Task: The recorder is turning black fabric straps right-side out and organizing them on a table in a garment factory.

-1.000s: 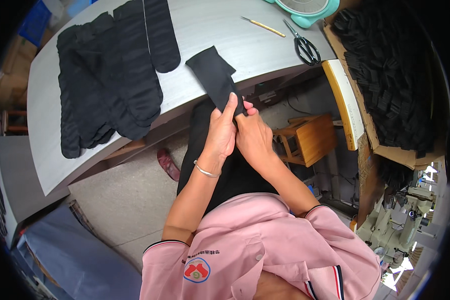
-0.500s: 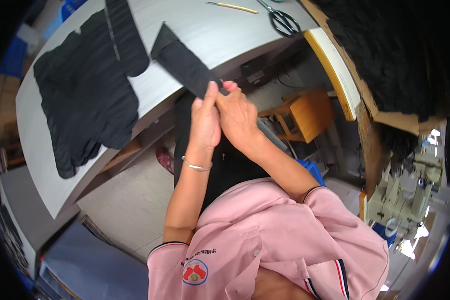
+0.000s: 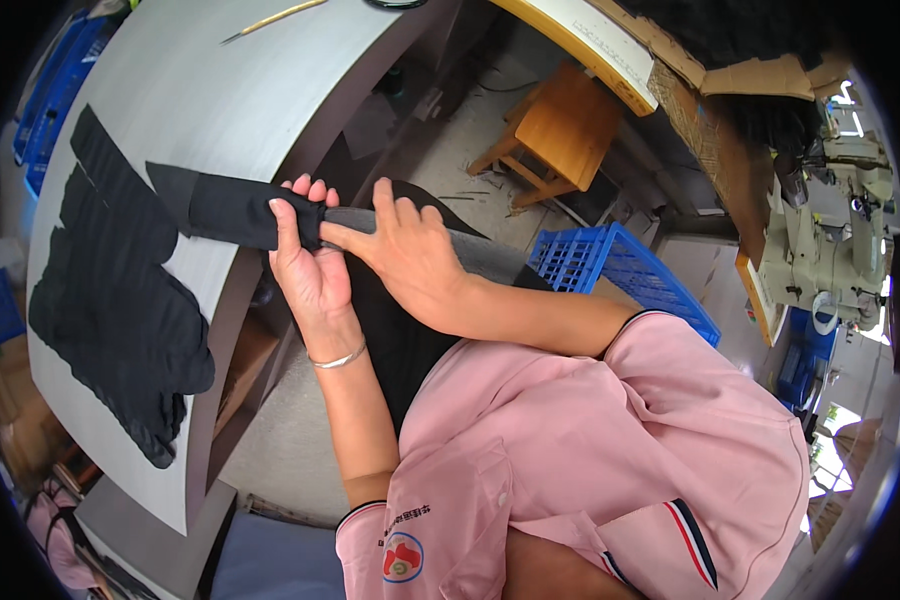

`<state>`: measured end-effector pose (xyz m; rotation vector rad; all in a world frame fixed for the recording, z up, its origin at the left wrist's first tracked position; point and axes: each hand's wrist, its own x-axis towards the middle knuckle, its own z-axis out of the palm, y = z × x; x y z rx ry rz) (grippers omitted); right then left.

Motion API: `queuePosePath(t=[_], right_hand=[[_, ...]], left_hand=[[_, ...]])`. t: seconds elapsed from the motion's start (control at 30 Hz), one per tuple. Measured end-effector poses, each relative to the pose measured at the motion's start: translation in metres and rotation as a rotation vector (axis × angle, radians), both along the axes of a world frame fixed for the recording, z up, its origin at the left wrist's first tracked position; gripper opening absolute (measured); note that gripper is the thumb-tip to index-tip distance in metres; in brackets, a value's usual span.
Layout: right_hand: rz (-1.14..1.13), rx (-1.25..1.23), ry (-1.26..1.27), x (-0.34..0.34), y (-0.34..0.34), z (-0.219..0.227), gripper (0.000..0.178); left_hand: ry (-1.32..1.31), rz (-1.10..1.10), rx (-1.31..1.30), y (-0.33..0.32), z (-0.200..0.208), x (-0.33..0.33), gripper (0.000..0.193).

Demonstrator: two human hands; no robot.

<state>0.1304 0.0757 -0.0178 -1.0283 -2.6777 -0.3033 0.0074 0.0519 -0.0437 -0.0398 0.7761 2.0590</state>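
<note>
My left hand [image 3: 310, 265] is closed around a narrow black cloth tube [image 3: 235, 208], thumb on top and fingertips along its far side. The tube's flat end reaches left over the table edge. At its right end, a long dark grey flat bar [image 3: 485, 257] meets the gathered cloth; how far it goes inside is hidden. My right hand [image 3: 410, 260] lies across this bar, palm down with fingers apart, and its thumb touches the cloth's gathered end. On the table to the left lies a spread of black cloth pieces [image 3: 120, 300].
The grey-white table [image 3: 220, 110] curves along the left, with a thin pointed tool [image 3: 275, 20] on it. Beyond my right arm are a blue plastic crate [image 3: 620, 265] and a wooden stool [image 3: 570, 125]. Sewing machines [image 3: 820, 245] stand at the far right.
My hands and the cloth tube have swung left and turned more level. The right hand has spread its fingers and moved apart from the left. The grey bar now shows clearly; the view has shifted.
</note>
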Motion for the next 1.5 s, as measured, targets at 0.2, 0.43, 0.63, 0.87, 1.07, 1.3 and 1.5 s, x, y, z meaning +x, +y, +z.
queuePosePath(t=[0.2, 0.43, 0.63, 0.87, 1.07, 1.3, 1.5], right_hand=[[0.002, -0.099, -0.015, -0.035, 0.014, -0.004, 0.016], [0.131, -0.148, 0.141, -0.004, 0.011, -0.005, 0.036], [0.090, -0.162, -0.013, -0.019, 0.017, -0.005, 0.045], [0.208, -0.242, 0.067, -0.015, 0.022, 0.004, 0.041], [0.148, -0.198, -0.100, -0.005, 0.003, -0.002, 0.024], [0.231, -0.315, 0.003, -0.025, 0.017, -0.008, 0.012], [0.227, -0.306, -0.035, 0.018, -0.008, 0.015, 0.081]], left_hand=[[0.002, -0.072, -0.003, 0.000, 0.001, 0.011, 0.031], [-0.072, -0.069, -0.019, -0.002, 0.003, 0.009, 0.036], [0.099, -0.069, -0.089, -0.003, 0.011, 0.015, 0.033], [0.013, -0.067, -0.016, -0.008, 0.017, 0.004, 0.041], [0.052, -0.019, -0.104, -0.006, 0.011, 0.017, 0.032], [-0.027, -0.039, -0.056, -0.011, 0.015, 0.009, 0.036], [-0.008, -0.037, -0.025, -0.012, 0.011, 0.006, 0.039]])
